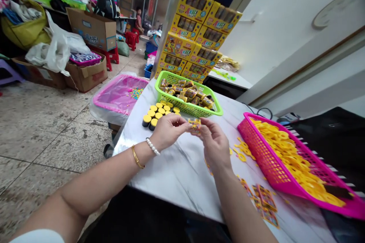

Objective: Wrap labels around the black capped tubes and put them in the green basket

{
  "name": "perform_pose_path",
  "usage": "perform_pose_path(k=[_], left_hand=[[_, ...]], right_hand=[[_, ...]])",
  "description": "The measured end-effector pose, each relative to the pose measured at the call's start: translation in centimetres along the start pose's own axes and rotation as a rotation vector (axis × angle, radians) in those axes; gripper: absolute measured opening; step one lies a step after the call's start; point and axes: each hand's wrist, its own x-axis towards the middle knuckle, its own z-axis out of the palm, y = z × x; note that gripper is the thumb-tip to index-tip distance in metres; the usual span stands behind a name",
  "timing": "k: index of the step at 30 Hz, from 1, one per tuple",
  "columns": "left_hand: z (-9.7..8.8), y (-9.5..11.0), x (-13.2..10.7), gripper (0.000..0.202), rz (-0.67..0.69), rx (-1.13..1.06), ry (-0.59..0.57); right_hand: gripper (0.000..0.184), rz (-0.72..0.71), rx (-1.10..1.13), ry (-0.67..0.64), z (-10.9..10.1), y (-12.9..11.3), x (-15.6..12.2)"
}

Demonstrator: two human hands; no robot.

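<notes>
Over the white table (176, 174), a small printed yellow label (195, 127) is pinched between my two hands; whether it is flat or formed into a sleeve I cannot tell. My left hand (168, 131) has thumb and fingertips closed on its left edge. My right hand (214, 142) grips the right edge. Just beyond the left hand stand several black jars with yellow lids (158, 115). Behind them, a green basket (185, 107) holds many small jars in printed wrappers (189, 93). Stacks of printed labels (265, 199) lie beside my right forearm.
At right, a pink basket (264, 159) holds yellow plastic ring-ended pieces (285, 150); a few loose ones (242, 152) lie beside it. Yellow boxes (196, 34) are stacked behind the table. A plastic-lined pink basket (114, 97) stands left. A person (104, 3) works farther back.
</notes>
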Motion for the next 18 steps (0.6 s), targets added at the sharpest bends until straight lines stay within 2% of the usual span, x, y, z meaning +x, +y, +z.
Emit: perform_pose_path(k=[2, 4, 9, 13, 18], left_hand=[[0.1, -0.1, 0.0, 0.016, 0.021, 0.039, -0.014], [0.3, -0.3, -0.1, 0.017, 0.017, 0.059, -0.025], [0.9, -0.5, -0.6, 0.022, -0.032, -0.064, 0.068], [0.9, 0.3, -1.3, 0.034, 0.015, -0.081, 0.053], [1.0, 0.9, -1.9, 0.030, 0.087, -0.030, 0.054]], right_hand=[[0.045, 0.235, 0.176, -0.119, 0.3, 0.8, 0.0], [0.045, 0.286, 0.234, -0.139, 0.6, 1.5, -0.2], [0.042, 0.149, 0.132, 0.113, 1.0, 2.9, -1.1], [0.047, 0.126, 0.061, 0.167, 0.7, 3.3, -1.3], [0.051, 0.080, -0.041, 0.171, 0.5, 2.9, -1.5]])
